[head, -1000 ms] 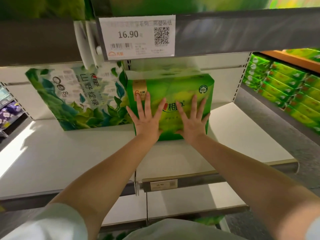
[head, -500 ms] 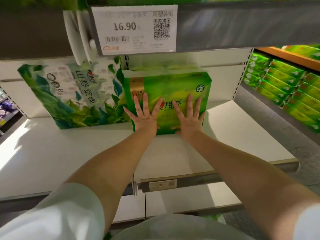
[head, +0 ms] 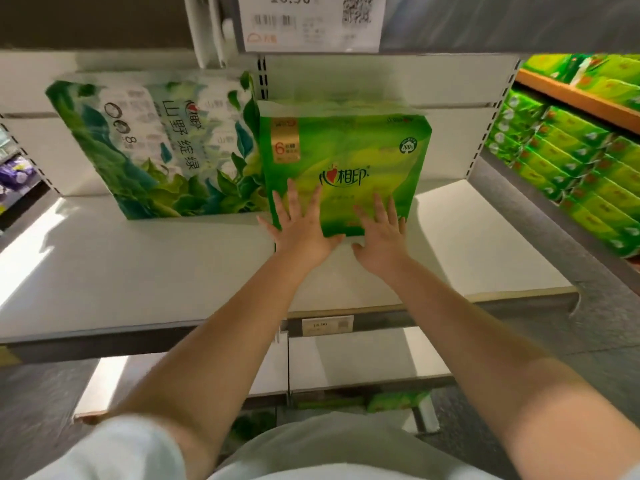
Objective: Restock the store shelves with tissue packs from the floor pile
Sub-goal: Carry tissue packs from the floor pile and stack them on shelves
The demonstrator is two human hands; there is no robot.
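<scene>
1. A person reaches both bare forearms forward over a white, smooth, flat shelf (head: 138,271) with a grey metal front rail.
2. A bright green tissue pack (head: 346,161) stands upright near the back of this shelf. It is a blocky rectangle in glossy plastic wrap, with a gold label at its upper left corner and red-and-green lettering across the middle.
3. The left hand (head: 301,230) lies flat against the lower left part of the pack's front face, fingers straight and spread, thumb out to the side.
4. The right hand (head: 381,233) lies flat against the lower right part of the same face, fingers straight and slightly spread. Neither hand curls around the pack.
5. Touching the pack's left side is a larger pack (head: 166,147), also in shiny film, printed with dark green leaves on white; it leans with its top tilted leftward.
6. A white paper price tag (head: 311,22) with a barcode and a QR code hangs from the shelf above.
7. At right, a neighbouring shelf holds rows of small green packs (head: 575,168), stacked tightly.
8. A small price label (head: 327,324) sits on the front rail, between the forearms.
</scene>
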